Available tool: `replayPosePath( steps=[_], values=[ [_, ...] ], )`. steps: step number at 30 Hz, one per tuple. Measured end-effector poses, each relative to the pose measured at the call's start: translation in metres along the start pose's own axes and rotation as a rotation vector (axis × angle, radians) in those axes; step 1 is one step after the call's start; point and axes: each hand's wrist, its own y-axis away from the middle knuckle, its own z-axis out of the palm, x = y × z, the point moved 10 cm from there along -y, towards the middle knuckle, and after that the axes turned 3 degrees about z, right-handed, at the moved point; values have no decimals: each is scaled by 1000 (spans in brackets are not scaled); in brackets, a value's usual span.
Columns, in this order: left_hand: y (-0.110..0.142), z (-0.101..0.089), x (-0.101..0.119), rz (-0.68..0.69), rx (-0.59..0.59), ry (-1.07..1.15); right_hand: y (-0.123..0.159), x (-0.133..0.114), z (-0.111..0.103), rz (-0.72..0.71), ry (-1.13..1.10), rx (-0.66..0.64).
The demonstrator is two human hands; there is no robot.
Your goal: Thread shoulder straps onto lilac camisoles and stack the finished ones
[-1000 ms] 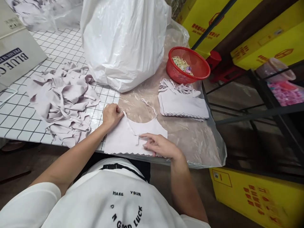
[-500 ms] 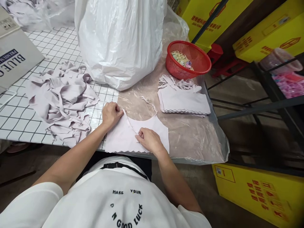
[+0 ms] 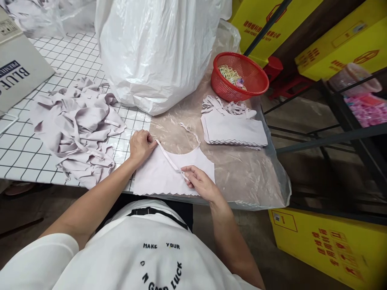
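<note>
A pale lilac camisole top [image 3: 157, 177] lies flat at the table's near edge, its scalloped hem toward me. My left hand [image 3: 140, 146] is closed on the top's left shoulder corner, where a thin strap [image 3: 169, 160] begins. My right hand [image 3: 199, 182] pinches the strap's other end over the middle of the garment, and the strap runs taut between both hands. The second strap [image 3: 190, 131] lies loose on the clear plastic sheet behind.
A neat stack of folded tops [image 3: 233, 129] lies to the right. Behind it stands a red basket [image 3: 240, 77] with small items. A heap of loose lilac tops [image 3: 75, 127] covers the grid-patterned table at left. A big white plastic bag [image 3: 154, 52] stands behind. Yellow boxes [image 3: 332, 245] are nearby.
My right hand went from lying flat on the garment to pinching the strap, then drew it right, pulling it straight. My left hand stayed at the shoulder corner.
</note>
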Motion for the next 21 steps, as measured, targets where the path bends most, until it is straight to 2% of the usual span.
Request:
replayPosePath(
  steps=[4, 8, 11, 13, 15, 17, 19, 21],
  values=[
    [0, -1, 0, -14, 2, -11, 12, 4, -4, 16, -29, -47],
    [0, -1, 0, -17, 3, -13, 20, 7, -9, 20, -185, -66],
    [0, 1, -1, -19, -1, -13, 21, 13, -11, 31, -350, -56],
    [0, 1, -2, -19, 3, -15, 18, 22, -14, 57, -380, -18],
    [0, 1, -3, -15, 13, -6, 17, 31, -25, 86, -261, 99],
    [0, 1, -4, -7, 23, 10, 22, 30, -47, 70, 0, 313],
    [0, 1, -4, -5, 25, 20, 31, 13, -62, -18, 280, 508],
    [0, 1, -4, -14, 22, 16, 33, -11, -57, -145, 463, 573]
  ],
)
